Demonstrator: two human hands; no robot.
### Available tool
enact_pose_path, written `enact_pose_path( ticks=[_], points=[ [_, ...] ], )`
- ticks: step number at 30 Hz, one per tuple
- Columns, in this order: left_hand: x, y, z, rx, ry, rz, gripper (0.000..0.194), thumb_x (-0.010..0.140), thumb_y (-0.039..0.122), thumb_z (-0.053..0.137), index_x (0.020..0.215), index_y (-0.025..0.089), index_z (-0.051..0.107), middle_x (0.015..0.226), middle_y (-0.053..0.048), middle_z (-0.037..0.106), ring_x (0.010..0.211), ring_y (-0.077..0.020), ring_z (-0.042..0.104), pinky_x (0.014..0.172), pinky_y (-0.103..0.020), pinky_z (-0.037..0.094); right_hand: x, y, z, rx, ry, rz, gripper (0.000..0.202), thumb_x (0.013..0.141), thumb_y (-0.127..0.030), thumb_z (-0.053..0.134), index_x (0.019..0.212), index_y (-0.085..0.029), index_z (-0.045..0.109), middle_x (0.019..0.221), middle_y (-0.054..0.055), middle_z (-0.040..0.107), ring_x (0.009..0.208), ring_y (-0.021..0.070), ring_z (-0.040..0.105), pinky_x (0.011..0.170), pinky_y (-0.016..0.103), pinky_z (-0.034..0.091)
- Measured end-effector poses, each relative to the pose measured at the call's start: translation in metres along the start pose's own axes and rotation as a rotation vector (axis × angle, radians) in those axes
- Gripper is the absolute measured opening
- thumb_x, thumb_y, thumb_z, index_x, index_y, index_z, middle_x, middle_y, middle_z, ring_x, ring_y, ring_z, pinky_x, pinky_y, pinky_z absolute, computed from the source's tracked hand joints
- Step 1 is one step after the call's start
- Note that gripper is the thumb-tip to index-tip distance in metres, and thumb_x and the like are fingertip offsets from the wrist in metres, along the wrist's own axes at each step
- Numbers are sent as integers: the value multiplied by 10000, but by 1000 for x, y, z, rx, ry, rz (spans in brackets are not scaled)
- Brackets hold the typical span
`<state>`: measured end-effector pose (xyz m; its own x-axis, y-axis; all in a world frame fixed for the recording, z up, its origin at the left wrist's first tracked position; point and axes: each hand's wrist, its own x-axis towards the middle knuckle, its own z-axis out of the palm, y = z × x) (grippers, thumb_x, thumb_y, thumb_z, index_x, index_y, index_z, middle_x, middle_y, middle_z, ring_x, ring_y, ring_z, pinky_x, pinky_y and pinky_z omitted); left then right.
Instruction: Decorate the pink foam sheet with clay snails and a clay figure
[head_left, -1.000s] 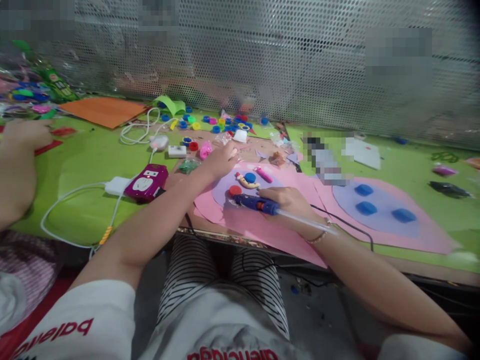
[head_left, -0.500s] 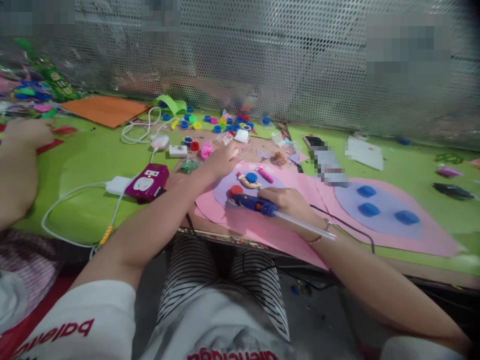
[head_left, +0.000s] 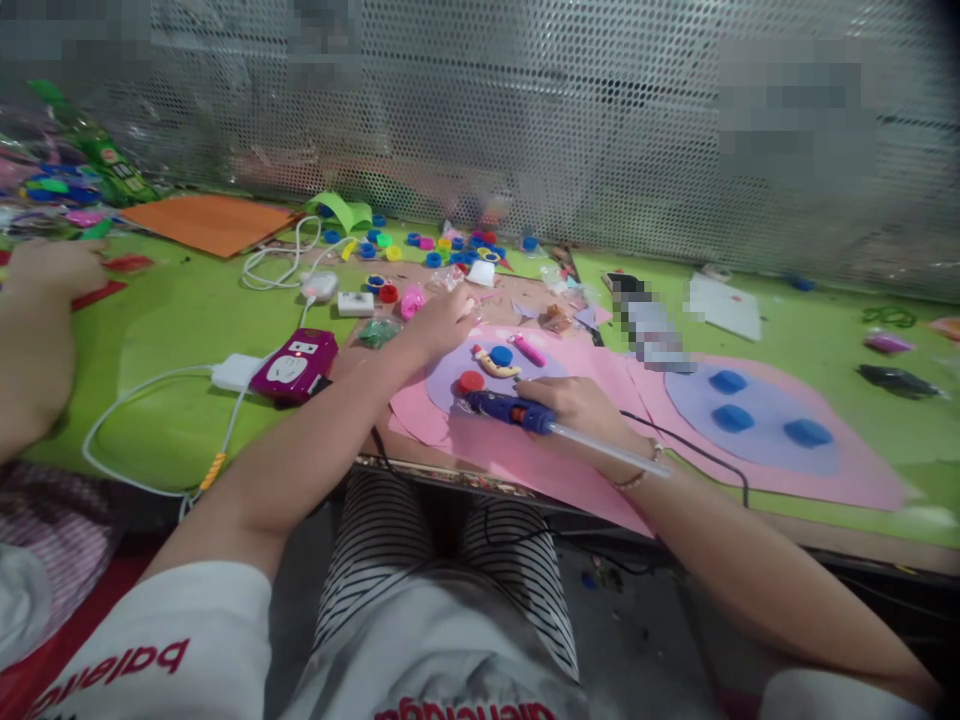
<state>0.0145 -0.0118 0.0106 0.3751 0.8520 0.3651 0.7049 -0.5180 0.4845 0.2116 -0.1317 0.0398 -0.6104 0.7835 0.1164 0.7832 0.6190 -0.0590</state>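
Note:
My right hand is closed around a blue hot glue gun, which lies low over the pink paper. A long clear glue stick juts from its rear toward my wrist. My left hand rests at the upper left edge of the paper, fingers pinched together; what they hold, if anything, is hidden. Between my hands, a lilac oval on pink paper carries a red bottle cap, a blue cap, a cream banana-shaped piece and a bright pink piece.
To the right lies another pink sheet with a lilac oval and blue pieces. A phone is behind it. On the left are a purple power socket, white cables and another person's hand. Colourful caps lie scattered before a mesh panel.

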Motion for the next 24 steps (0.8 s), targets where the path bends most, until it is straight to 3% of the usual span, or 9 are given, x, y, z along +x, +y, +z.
enact_pose_path(
  ticks=[6, 15, 24],
  points=[
    [-1, 2, 0, 0, -1, -15, 165, 814, 270, 391, 955, 217, 458, 907, -76, 575, 874, -218, 529, 737, -344, 412, 0, 0, -1, 30, 32, 4, 64, 717, -210, 481, 738, -176, 532, 653, 24, 563, 559, 133, 471, 500, 254, 225],
    [-3, 6, -5, -6, -18, -15, 155, 820, 268, 391, 949, 216, 460, 842, -68, 568, 815, -217, 527, 704, -341, 402, 2, -2, 1, -25, -37, -9, 157, 829, -265, 439, 872, -171, 557, 772, 47, 603, 621, 147, 525, 510, 254, 238],
    [-2, 5, -3, -20, -4, 23, 182, 809, 242, 402, 978, 215, 465, 871, -74, 570, 845, -221, 535, 741, -341, 405, 1, -2, 2, -15, -13, -25, 139, 821, -246, 461, 906, -169, 540, 833, 51, 617, 643, 149, 547, 515, 252, 264]
  ],
)
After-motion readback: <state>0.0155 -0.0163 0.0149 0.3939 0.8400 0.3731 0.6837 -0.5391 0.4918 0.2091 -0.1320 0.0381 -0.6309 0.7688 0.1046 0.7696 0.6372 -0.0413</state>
